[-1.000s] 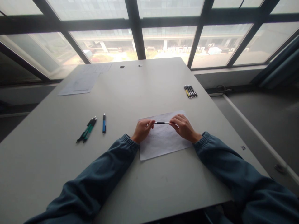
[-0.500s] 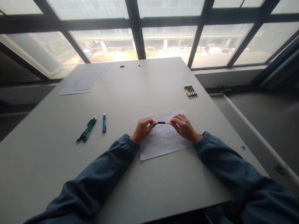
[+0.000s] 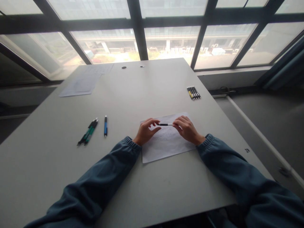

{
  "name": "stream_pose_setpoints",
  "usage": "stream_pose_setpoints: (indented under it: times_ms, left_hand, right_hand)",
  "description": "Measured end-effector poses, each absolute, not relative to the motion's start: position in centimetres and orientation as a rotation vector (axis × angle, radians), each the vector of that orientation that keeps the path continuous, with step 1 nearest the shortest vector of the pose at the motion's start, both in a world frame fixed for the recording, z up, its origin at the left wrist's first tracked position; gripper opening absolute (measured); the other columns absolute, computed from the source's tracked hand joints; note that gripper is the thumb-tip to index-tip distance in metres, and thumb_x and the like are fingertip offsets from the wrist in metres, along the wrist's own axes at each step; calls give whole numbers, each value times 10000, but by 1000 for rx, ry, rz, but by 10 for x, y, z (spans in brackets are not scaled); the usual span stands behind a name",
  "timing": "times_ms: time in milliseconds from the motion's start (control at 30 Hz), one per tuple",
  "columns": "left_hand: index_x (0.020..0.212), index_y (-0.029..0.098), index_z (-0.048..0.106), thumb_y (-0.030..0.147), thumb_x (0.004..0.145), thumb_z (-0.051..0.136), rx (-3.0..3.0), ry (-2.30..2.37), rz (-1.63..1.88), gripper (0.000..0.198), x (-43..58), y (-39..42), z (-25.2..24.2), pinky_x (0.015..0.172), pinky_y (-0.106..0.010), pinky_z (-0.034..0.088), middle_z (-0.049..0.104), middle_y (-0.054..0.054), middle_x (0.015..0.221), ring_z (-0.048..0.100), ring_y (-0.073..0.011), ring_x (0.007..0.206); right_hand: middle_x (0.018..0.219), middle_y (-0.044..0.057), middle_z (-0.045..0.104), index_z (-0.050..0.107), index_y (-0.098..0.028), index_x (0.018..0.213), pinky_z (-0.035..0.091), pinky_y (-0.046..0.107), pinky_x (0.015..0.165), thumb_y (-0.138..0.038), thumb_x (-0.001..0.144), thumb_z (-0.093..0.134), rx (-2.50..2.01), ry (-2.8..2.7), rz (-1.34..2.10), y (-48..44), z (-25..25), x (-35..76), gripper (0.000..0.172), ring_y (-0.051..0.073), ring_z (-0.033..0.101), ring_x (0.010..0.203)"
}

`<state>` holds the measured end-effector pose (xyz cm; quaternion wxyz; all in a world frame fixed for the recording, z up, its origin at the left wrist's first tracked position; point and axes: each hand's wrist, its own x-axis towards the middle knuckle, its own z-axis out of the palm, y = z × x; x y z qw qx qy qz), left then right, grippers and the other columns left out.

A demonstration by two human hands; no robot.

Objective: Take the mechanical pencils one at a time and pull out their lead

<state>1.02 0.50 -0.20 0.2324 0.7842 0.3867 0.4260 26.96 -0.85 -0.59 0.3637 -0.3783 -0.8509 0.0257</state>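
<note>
A black and white pen (image 3: 164, 124) lies level above a sheet of paper (image 3: 163, 148) on the table. Pinched at its white end, the pen is held by my right hand (image 3: 186, 129), whose fingers hide that end. My left hand (image 3: 146, 130) is at the pen's black end, with thumb and fingers parted around the tip. Faint marks show on the paper between my hands.
Left of my hands lie a blue pen (image 3: 105, 126) and a few green and black pens (image 3: 89, 132). Several black pens (image 3: 193, 92), one with yellow, lie in a row at the right edge. Papers (image 3: 79, 84) rest on the white table (image 3: 133, 91) at far left, near windows.
My left thumb and fingers have parted from their pinch on the pen's black end, showing more of the tip. My right hand keeps its hold in the same place.
</note>
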Motion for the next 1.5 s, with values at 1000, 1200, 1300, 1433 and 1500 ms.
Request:
stream_pose_setpoints:
  times_ms: [1000,1200,1300,1433,1500]
  left_hand:
    - [744,181,695,467,965,593,2136,1182,1049,376,8,6,-5,611,-238,429,693,-19,686,578,-131,655]
    - [828,193,712,446,934,648,2148,1143,1082,282,9,5,-4,646,-260,478,717,-23,766,597,-139,690]
    - [860,195,717,410,914,683,2147,1119,1118,224,10,5,-3,651,-260,494,715,-22,775,604,-137,692]
    - [914,200,730,331,889,719,2148,1081,1154,134,11,4,-2,640,-251,495,716,-18,782,603,-127,682]
    - [927,205,734,296,884,724,2155,1063,1174,102,11,3,-2,634,-245,490,718,-15,785,602,-123,680]
  right_hand:
    - [912,66,677,615,-210,932,430,382,817,-272,1017,537,-955,-2193,84,-9,-6,270,131,222,554,885]
    - [915,74,677,628,-219,941,430,393,818,-287,1025,512,-969,-2180,119,-9,-7,270,159,232,554,889]
    - [914,73,677,630,-218,943,430,395,824,-291,1027,509,-970,-2178,123,-9,-7,271,164,232,555,892]
    - [917,73,679,629,-218,942,431,392,819,-292,1025,514,-969,-2174,126,-9,-7,270,161,231,553,890]
    - [912,71,678,626,-215,939,432,387,815,-289,1024,518,-964,-2173,120,-9,-7,270,156,229,551,886]
